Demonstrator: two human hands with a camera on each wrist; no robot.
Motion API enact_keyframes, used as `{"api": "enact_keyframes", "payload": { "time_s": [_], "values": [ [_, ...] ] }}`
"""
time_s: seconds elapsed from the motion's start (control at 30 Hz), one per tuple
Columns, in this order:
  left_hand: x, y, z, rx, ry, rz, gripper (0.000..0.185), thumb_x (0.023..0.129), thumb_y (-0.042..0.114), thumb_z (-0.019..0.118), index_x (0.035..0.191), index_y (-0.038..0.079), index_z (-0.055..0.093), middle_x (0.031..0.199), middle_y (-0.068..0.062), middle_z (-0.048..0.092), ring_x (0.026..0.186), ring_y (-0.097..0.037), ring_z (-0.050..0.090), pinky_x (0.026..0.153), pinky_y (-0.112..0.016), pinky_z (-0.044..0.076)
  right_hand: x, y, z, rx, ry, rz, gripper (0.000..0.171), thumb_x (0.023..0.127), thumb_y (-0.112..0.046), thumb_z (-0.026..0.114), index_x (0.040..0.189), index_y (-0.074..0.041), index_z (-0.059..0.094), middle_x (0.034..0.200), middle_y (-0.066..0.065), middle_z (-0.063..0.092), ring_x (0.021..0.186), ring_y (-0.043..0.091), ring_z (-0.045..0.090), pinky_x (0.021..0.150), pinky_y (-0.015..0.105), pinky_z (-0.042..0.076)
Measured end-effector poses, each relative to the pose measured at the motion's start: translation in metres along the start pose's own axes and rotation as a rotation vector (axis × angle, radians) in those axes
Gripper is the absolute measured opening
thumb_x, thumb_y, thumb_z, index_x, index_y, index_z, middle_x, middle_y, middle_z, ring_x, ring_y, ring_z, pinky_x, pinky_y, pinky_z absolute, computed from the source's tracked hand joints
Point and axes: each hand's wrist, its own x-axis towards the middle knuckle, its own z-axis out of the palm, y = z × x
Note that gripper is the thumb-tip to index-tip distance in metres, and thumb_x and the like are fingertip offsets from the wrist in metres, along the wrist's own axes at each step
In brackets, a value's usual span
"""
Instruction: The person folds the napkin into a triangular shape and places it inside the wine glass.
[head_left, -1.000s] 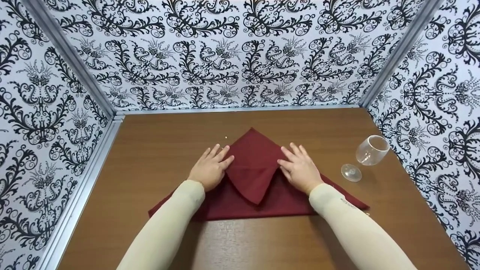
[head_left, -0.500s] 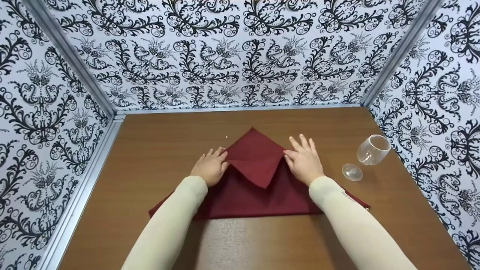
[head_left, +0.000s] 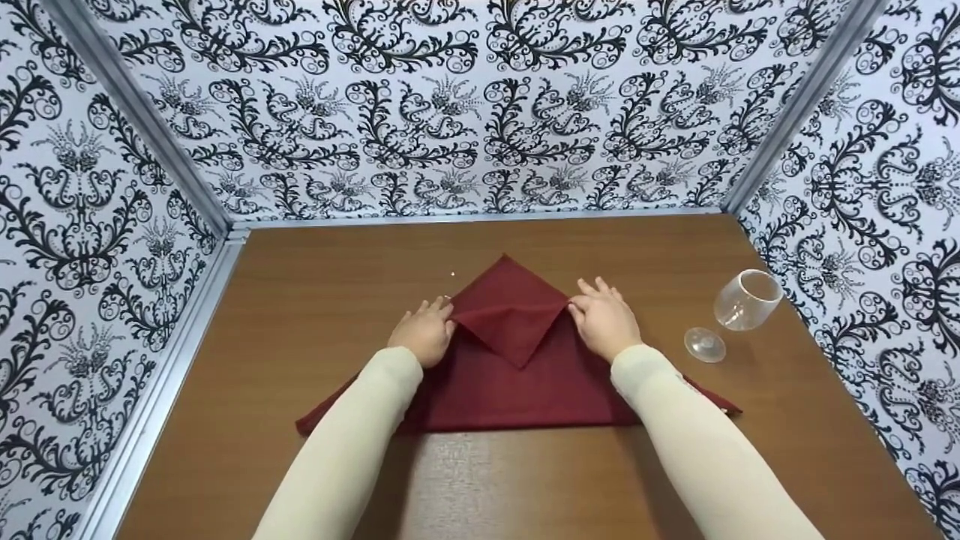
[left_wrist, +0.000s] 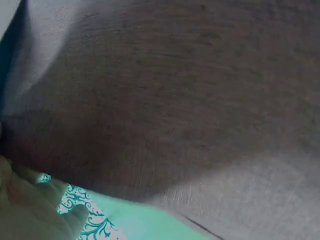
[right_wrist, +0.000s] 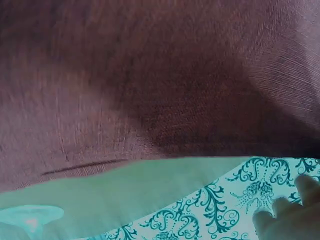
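Note:
A dark red cloth napkin (head_left: 517, 405), folded into a wide triangle, lies on the table with its long straight edge nearest me. Its top layer is turned down into a smaller pointed flap (head_left: 517, 334), the tip toward me. My left hand (head_left: 424, 334) pinches the left end of the flap's fold between thumb and fingers. At the right end, my right hand (head_left: 606, 322) pinches the same fold, its other fingers spread. Close-up cloth fills most of both wrist views, with part of the left hand (left_wrist: 35, 210) and the right hand (right_wrist: 295, 215) at the lower corners.
A clear stemmed wine glass (head_left: 742, 304) stands to the right of the napkin, beyond my right forearm. The brown wooden table (head_left: 337, 262) is enclosed at the back and sides by patterned black-and-white walls (head_left: 450, 112). A tiny white speck (head_left: 452, 274) lies behind my left hand.
My fingers have gone from lying flat along the flap's sides to pinching its fold ends. The fold line has moved away from me, and the flap's tip has drawn back from the near edge.

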Motion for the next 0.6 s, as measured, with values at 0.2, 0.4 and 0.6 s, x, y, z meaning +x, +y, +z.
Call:
{"api": "enact_keyframes", "payload": {
  "time_s": [0.2, 0.4, 0.6],
  "values": [
    [-0.007, -0.003, 0.007, 0.032, -0.084, 0.042, 0.05, 0.112, 0.027, 0.046, 0.156, 0.003, 0.05, 0.164, -0.018, 0.046, 0.152, -0.038, 0.044, 0.125, -0.048, 0.036, -0.006, 0.006, 0.013, 0.019, -0.129, 0.02, 0.027, 0.107, -0.019, 0.058, 0.119, -0.003, 0.076, 0.148, 0.02, 0.062, 0.14, 0.048, 0.054, 0.118, 0.058, 0.042],
    [-0.006, -0.004, 0.01, 0.068, -0.1, 0.039, 0.048, 0.111, 0.025, 0.047, 0.154, 0.002, 0.052, 0.161, -0.017, 0.049, 0.151, -0.035, 0.047, 0.126, -0.044, 0.036, -0.011, 0.009, 0.019, 0.029, -0.146, 0.014, 0.022, 0.107, -0.018, 0.058, 0.111, -0.006, 0.076, 0.124, 0.019, 0.076, 0.118, 0.045, 0.07, 0.103, 0.057, 0.054],
    [-0.008, -0.006, 0.016, 0.159, -0.078, 0.091, 0.048, 0.111, 0.027, 0.047, 0.151, 0.003, 0.056, 0.155, -0.018, 0.057, 0.144, -0.033, 0.056, 0.12, -0.044, 0.044, -0.019, 0.007, 0.015, 0.018, -0.153, -0.015, 0.018, 0.105, -0.018, 0.061, 0.106, -0.008, 0.076, 0.1, 0.016, 0.08, 0.096, 0.041, 0.076, 0.086, 0.056, 0.059]
  ]
}}
